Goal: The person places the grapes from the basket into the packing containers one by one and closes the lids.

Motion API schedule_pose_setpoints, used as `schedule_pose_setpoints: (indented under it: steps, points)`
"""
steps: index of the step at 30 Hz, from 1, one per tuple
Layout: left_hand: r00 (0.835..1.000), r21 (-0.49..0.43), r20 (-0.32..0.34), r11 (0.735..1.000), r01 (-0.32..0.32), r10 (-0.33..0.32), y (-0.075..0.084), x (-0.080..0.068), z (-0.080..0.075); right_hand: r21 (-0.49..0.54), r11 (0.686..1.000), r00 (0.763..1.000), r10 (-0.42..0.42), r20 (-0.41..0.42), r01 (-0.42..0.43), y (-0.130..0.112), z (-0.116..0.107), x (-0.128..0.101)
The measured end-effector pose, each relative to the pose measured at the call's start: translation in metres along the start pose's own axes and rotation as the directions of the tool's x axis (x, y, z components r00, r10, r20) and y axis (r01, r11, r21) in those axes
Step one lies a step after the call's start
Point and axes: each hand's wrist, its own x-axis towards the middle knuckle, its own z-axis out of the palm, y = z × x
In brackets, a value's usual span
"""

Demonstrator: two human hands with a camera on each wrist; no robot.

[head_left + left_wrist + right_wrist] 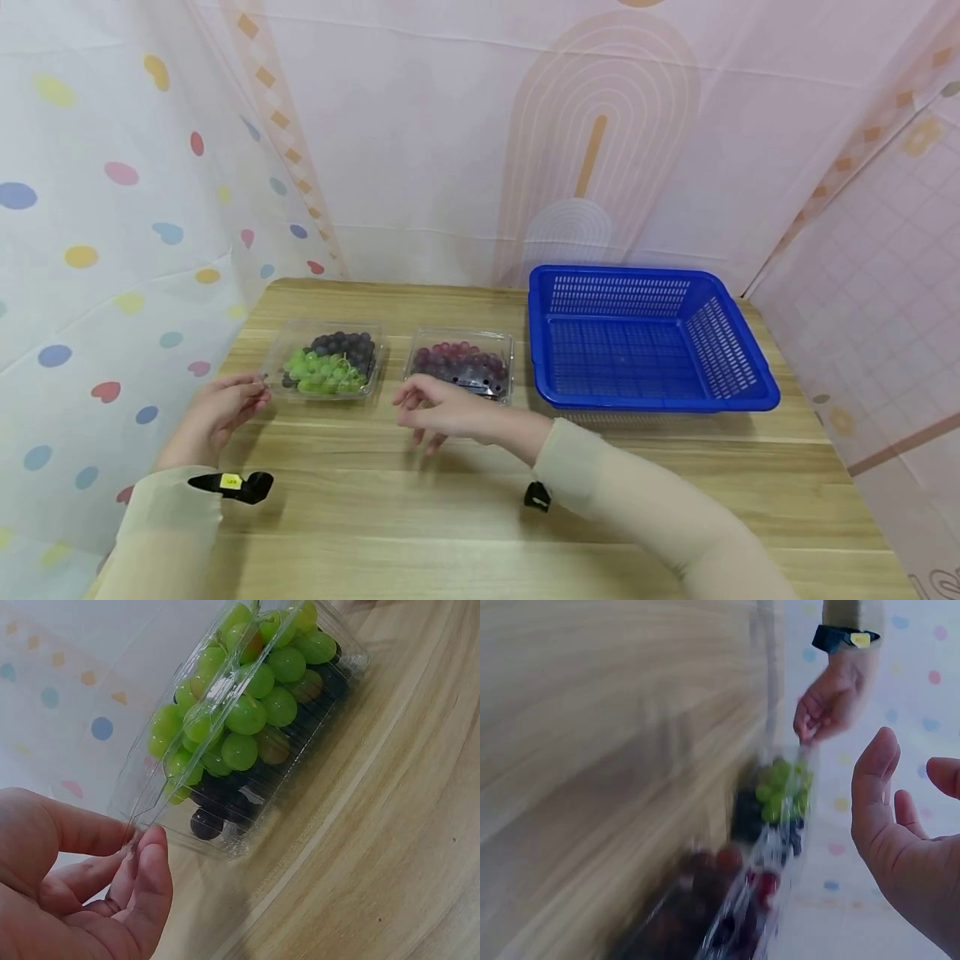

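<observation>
On the table's left side is a clear plastic box of green and dark grapes [330, 371]. My left hand [225, 410] pinches the near left corner of this box between thumb and fingertips, as the left wrist view [97, 877] shows up close. Green grapes [244, 712] lie over dark grapes [208, 823] inside. To its right stands a second clear box, holding red and dark grapes [459, 360]. My right hand [450, 410] hovers in front of that box, fingers loosely bent and holding nothing; its thumb and fingers are apart in the right wrist view [900, 825].
A blue plastic basket [768, 392] with slotted walls stands at the right rear of the wooden table [420, 517]. Patterned cloth [420, 150] hangs behind the table and along both sides. Each wrist wears a black strap [232, 485].
</observation>
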Motion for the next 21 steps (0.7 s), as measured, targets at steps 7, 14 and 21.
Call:
schedule_pose_setpoints:
  steps: [7,14,21]
  points:
    - [1.000,-0.046,0.007,0.999,0.012,-0.011,0.002,0.002,0.003,-0.015,0.999,0.997,-0.037,-0.075,0.036,0.005,-0.042,-0.038]
    - [0.996,-0.015,0.086,1.000,0.014,-0.012,0.004,0.005,0.001,-0.065,0.996,0.973,-0.079,-0.216,0.066,0.011,-0.085,-0.083]
    - [0.995,0.183,0.096,0.983,0.001,-0.019,0.010,0.006,-0.004,-0.167,0.984,0.937,-0.118,-0.330,0.065,0.012,-0.127,-0.128]
